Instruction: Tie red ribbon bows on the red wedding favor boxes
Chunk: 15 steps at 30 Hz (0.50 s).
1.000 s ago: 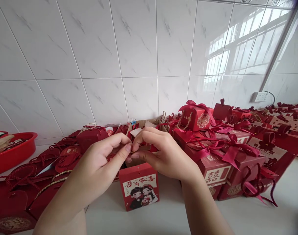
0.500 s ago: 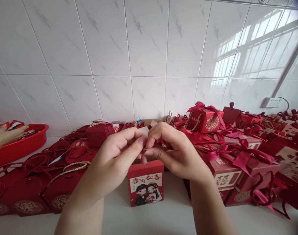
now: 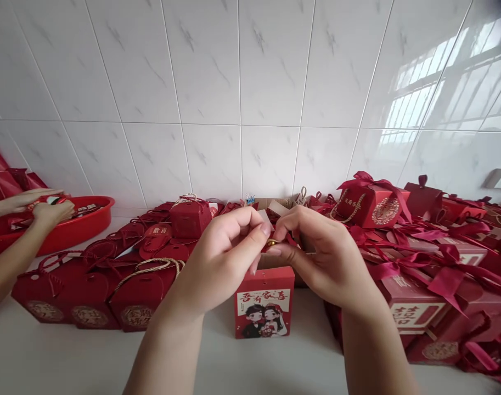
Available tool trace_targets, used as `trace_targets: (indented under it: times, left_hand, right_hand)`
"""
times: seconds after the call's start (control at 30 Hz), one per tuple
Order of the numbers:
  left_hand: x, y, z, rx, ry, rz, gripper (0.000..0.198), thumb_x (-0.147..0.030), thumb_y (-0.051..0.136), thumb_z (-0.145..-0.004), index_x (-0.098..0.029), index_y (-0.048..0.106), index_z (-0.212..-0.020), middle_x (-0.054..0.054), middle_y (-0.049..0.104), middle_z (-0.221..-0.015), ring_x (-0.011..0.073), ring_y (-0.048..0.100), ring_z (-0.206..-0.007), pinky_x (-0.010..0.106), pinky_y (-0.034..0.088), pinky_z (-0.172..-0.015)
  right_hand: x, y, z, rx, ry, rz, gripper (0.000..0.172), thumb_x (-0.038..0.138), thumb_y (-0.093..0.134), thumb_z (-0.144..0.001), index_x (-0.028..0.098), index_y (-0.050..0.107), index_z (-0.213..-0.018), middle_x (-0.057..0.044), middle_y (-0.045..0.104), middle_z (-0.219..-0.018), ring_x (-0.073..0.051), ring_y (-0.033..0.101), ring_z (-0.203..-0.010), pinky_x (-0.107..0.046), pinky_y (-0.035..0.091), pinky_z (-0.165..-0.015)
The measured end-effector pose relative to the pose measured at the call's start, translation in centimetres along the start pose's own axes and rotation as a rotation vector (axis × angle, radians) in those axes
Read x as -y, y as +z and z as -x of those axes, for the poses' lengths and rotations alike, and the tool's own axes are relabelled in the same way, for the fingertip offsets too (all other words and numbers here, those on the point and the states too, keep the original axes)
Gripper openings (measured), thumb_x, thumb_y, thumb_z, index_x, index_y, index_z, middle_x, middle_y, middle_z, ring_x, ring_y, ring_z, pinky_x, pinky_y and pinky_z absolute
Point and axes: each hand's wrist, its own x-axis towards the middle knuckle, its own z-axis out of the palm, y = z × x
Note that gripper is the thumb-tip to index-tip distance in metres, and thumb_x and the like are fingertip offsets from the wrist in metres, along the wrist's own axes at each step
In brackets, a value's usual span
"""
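My left hand (image 3: 217,260) and my right hand (image 3: 322,255) meet fingertip to fingertip above a small red gift box (image 3: 264,302) printed with a cartoon couple. Both hands pinch a tiny gold and red piece (image 3: 270,243) between thumb and forefinger; I cannot make out what it is. The box stands upright on the white counter (image 3: 69,356), just below and behind my fingers. An open cardboard box (image 3: 275,206) sits behind my hands, partly hidden.
Flat red gift bags with rope handles (image 3: 110,291) lie at the left. Stacked red boxes tied with ribbon (image 3: 415,274) fill the right. Another person's hands (image 3: 40,208) reach into a red basin (image 3: 81,219) at far left. A tiled wall (image 3: 234,99) rises behind.
The view has swung left, so the boxes and my hands sit further right in the picture. Another person's hands and forearm have come into view at the red basin. My pinch stays closed.
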Motion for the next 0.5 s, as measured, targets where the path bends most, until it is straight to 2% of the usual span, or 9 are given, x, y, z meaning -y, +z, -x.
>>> trace_targets:
  times: [0.2, 0.3, 0.43, 0.5]
  left_hand:
    - [1.4, -0.5, -1.2, 0.166, -0.175, 0.376, 0.016, -0.029, 0.056, -0.084, -0.017, 0.06, -0.073, -0.002, 0.051, -0.064, 0.0058, 0.044, -0.045, 0.021, 0.03, -0.041]
    - [2.1, 0.2, -1.3, 0.237, -0.239, 0.583, 0.013, -0.026, 0.06, -0.081, -0.016, 0.061, -0.073, -0.004, 0.046, -0.058, 0.0044, 0.04, -0.041, 0.02, 0.027, -0.039]
    - [2.3, 2.3, 0.8, 0.309, -0.34, 0.848, 0.018, -0.025, 0.059, -0.081, -0.015, 0.056, -0.067, -0.008, 0.031, -0.05, 0.0037, 0.035, -0.038, 0.02, 0.032, -0.045]
    - [2.2, 3.5, 2.8, 0.341, -0.396, 0.872, 0.023, -0.029, 0.055, -0.085, -0.016, 0.054, -0.066, -0.008, 0.031, -0.05, 0.0047, 0.037, -0.039, 0.021, 0.033, -0.047]
  right_hand:
    - [-0.1, 0.0, 0.1, 0.022, -0.042, 0.078, 0.009, 0.013, 0.059, -0.085, 0.021, 0.054, -0.084, -0.001, 0.058, -0.079, -0.013, 0.055, -0.072, -0.025, 0.047, -0.063]
    - [0.4, -0.5, 0.4, 0.028, -0.038, 0.099, 0.016, 0.005, 0.054, -0.084, 0.021, 0.053, -0.085, -0.001, 0.058, -0.082, -0.014, 0.055, -0.075, -0.026, 0.047, -0.066]
    - [2.0, -1.2, 2.1, 0.07, 0.036, 0.089, 0.018, 0.003, 0.052, -0.082, 0.02, 0.052, -0.084, -0.002, 0.057, -0.082, -0.014, 0.054, -0.077, -0.026, 0.047, -0.067]
    - [3.0, -1.3, 3.7, 0.109, 0.117, 0.059, 0.014, 0.006, 0.053, -0.084, 0.02, 0.052, -0.083, -0.002, 0.057, -0.082, -0.014, 0.055, -0.076, -0.025, 0.047, -0.067]
